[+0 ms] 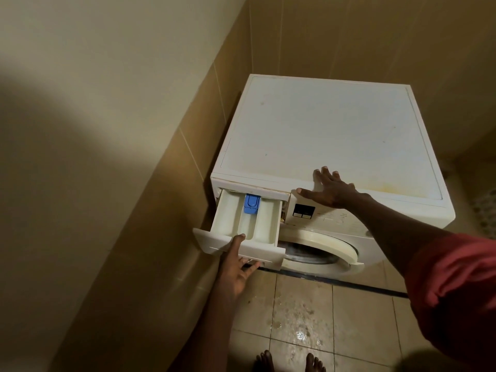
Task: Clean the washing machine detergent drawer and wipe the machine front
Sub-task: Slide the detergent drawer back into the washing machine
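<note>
A white front-loading washing machine (316, 130) stands in a corner. Its detergent drawer (252, 226) is pulled far out at the top left, showing three cream compartments and a blue insert (251, 203) at the back of the middle one. My left hand (236, 267) grips the drawer's front panel, thumb over the top edge and fingers underneath. My right hand (328, 187) lies flat with spread fingers on the machine's front top edge, above the dark control display (303, 211). The round door (319, 251) sits below.
Tan tiled walls close in on the left (166, 183) and behind the machine. The tiled floor (308, 326) in front looks wet and stained. My bare feet (290, 362) stand at the bottom edge. A dark strip runs along the floor under the machine.
</note>
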